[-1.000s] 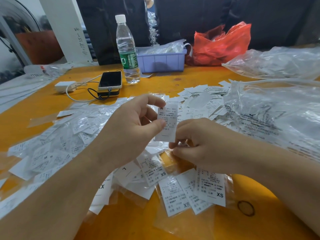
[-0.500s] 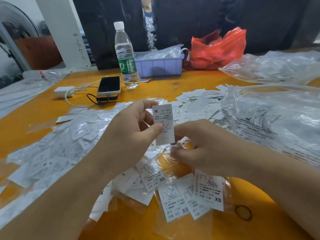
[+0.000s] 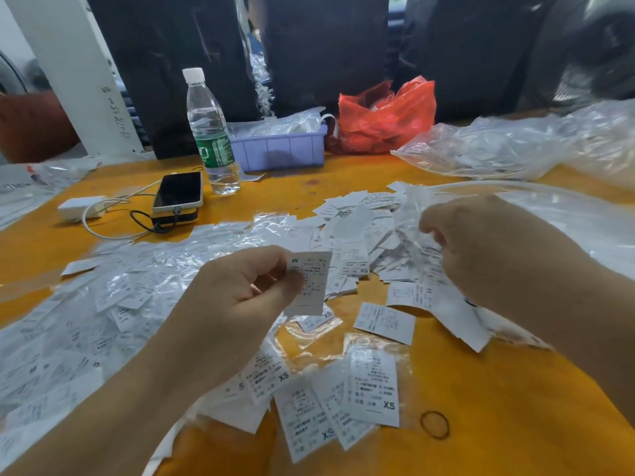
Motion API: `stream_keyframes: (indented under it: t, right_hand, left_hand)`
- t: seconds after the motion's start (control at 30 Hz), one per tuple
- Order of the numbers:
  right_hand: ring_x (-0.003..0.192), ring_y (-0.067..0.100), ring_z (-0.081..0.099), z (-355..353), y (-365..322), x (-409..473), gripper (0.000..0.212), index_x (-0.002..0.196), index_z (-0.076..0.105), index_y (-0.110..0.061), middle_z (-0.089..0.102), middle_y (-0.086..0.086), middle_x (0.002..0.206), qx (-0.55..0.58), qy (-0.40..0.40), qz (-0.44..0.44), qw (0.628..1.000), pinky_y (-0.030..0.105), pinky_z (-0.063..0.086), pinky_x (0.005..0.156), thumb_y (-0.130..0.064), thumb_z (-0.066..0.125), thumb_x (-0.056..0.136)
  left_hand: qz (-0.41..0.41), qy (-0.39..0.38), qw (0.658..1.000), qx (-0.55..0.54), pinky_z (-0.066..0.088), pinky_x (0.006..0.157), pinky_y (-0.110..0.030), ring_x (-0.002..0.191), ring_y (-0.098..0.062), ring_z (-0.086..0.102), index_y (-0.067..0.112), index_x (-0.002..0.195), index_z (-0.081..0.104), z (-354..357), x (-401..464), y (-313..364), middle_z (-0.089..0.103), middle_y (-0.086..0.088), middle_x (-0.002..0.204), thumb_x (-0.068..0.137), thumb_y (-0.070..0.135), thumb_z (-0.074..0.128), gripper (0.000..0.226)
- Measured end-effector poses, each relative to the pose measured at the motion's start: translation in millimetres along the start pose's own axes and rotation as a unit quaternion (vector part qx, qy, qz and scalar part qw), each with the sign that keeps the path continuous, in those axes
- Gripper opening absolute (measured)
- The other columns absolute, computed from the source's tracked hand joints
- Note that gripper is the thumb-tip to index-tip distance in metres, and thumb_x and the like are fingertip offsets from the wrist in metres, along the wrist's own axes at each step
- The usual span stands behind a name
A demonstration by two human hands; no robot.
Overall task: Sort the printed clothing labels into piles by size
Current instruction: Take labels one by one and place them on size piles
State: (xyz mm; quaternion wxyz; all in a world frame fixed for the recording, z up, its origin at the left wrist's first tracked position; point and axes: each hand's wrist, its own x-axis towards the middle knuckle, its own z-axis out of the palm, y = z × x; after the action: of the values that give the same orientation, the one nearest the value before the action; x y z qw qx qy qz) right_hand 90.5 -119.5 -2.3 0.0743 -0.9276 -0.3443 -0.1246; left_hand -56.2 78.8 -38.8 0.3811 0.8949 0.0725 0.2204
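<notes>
Left hand [image 3: 240, 290], at centre frame, pinches one printed label [image 3: 309, 283] between thumb and forefinger, holding it upright above the table; the size letter at its top corner reads as M seen upside down. Right hand [image 3: 481, 249], at right of centre, has its fingers curled down into a crinkled clear plastic bag [image 3: 422, 214] beside a loose heap of labels [image 3: 357, 231]; whether it grips the plastic or a label cannot be told. Below the hands, at lower centre, a fanned group of XS labels [image 3: 374, 393] lies flat in clear sleeves. A broad spread of sleeved labels [image 3: 103, 304] covers the left of the frame. All rest on an orange table [image 3: 498, 424]. A rubber band [image 3: 435, 424] lies at lower right. Toward the upper left stand a water bottle [image 3: 211, 132] and a phone [image 3: 178, 192] on a power bank with cable. Behind them sit a lilac bin [image 3: 278, 151] and a red plastic bag [image 3: 385, 115].
</notes>
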Motion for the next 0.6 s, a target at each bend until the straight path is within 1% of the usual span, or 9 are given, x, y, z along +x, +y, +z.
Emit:
stream_keyframes:
  t: [0.03,0.1,0.2,0.27,0.33,0.4,0.5,0.53,0.6]
  right_hand:
    - [0.091,0.024,0.06,1,6,-3,0.032,0.113,0.061,-0.019,0.064,0.004,0.104,-0.033,-0.02,0.022,0.999,0.036,0.053,0.078,-0.005,0.048,0.088]
    - [0.093,0.024,0.059,3,17,-9,0.035,0.117,0.059,-0.021,0.062,0.003,0.106,-0.081,-0.04,0.053,0.995,0.035,0.053,0.078,-0.006,0.053,0.086]
    - [0.087,0.023,0.047,7,29,-15,0.033,0.113,0.056,-0.019,0.048,-0.001,0.089,-0.101,-0.043,0.077,0.991,0.037,0.052,0.071,-0.006,0.051,0.084]
    - [0.086,0.024,0.039,7,30,-18,0.026,0.109,0.052,-0.018,0.036,-0.002,0.081,-0.109,-0.081,0.094,0.986,0.038,0.05,0.071,-0.007,0.049,0.086]
    - [0.085,0.026,0.041,8,27,-19,0.019,0.105,0.049,-0.017,0.033,-0.002,0.077,-0.106,-0.124,0.108,0.981,0.038,0.049,0.071,-0.007,0.048,0.088]
    - [0.081,0.028,0.045,9,26,-18,0.016,0.101,0.044,-0.017,0.031,-0.001,0.076,-0.091,-0.132,0.111,0.981,0.039,0.051,0.069,-0.006,0.047,0.089]
    - [0.077,0.029,0.046,11,27,-18,0.023,0.109,0.043,-0.015,0.029,0.002,0.086,-0.069,-0.11,0.11,0.985,0.041,0.051,0.066,-0.005,0.048,0.09]
    - [0.075,0.029,0.048,11,28,-18,0.027,0.113,0.043,-0.015,0.029,0.003,0.09,-0.059,-0.099,0.11,0.987,0.041,0.05,0.063,-0.003,0.048,0.089]
    - [0.072,0.029,0.049,12,28,-18,0.034,0.116,0.045,-0.015,0.029,0.003,0.095,-0.046,-0.067,0.107,0.991,0.039,0.048,0.059,0.0,0.048,0.086]
  left_hand:
    - [0.0,-0.001,1.0,-0.002,0.053,0.067,-0.019,0.084,0.0,0.062,0.044,0.091,0.066,1,0,1,0.069,0.028,0.083,0.086,0.049,0.051,0.017]
    - [-0.008,-0.003,1.0,-0.01,0.057,0.067,-0.028,0.084,-0.002,0.064,0.041,0.093,0.065,3,-2,2,0.07,0.027,0.086,0.083,0.046,0.046,0.023]
    - [-0.017,-0.005,1.0,-0.014,0.059,0.069,-0.041,0.082,-0.005,0.066,0.039,0.094,0.066,7,-3,6,0.071,0.026,0.089,0.083,0.047,0.045,0.025]
    - [-0.018,-0.009,1.0,-0.006,0.058,0.069,-0.047,0.08,-0.011,0.067,0.039,0.093,0.066,10,-3,8,0.071,0.024,0.087,0.083,0.047,0.046,0.024]
    - [-0.016,-0.012,1.0,0.002,0.057,0.07,-0.05,0.079,-0.016,0.068,0.041,0.093,0.067,11,-4,9,0.072,0.022,0.086,0.083,0.045,0.047,0.023]
    - [-0.015,-0.011,1.0,0.007,0.057,0.069,-0.044,0.083,-0.012,0.068,0.046,0.094,0.067,12,-3,8,0.072,0.024,0.087,0.083,0.045,0.047,0.023]
    - [-0.013,-0.009,1.0,0.016,0.051,0.062,-0.025,0.087,-0.001,0.066,0.052,0.094,0.065,11,-3,5,0.071,0.027,0.086,0.083,0.045,0.046,0.023]
    - [-0.012,-0.008,1.0,0.019,0.049,0.061,-0.023,0.086,-0.001,0.066,0.052,0.093,0.065,12,-3,4,0.071,0.027,0.085,0.083,0.045,0.047,0.023]
    - [-0.01,-0.006,1.0,0.018,0.051,0.061,-0.025,0.086,-0.002,0.066,0.05,0.094,0.065,12,-3,4,0.071,0.025,0.085,0.083,0.043,0.047,0.023]
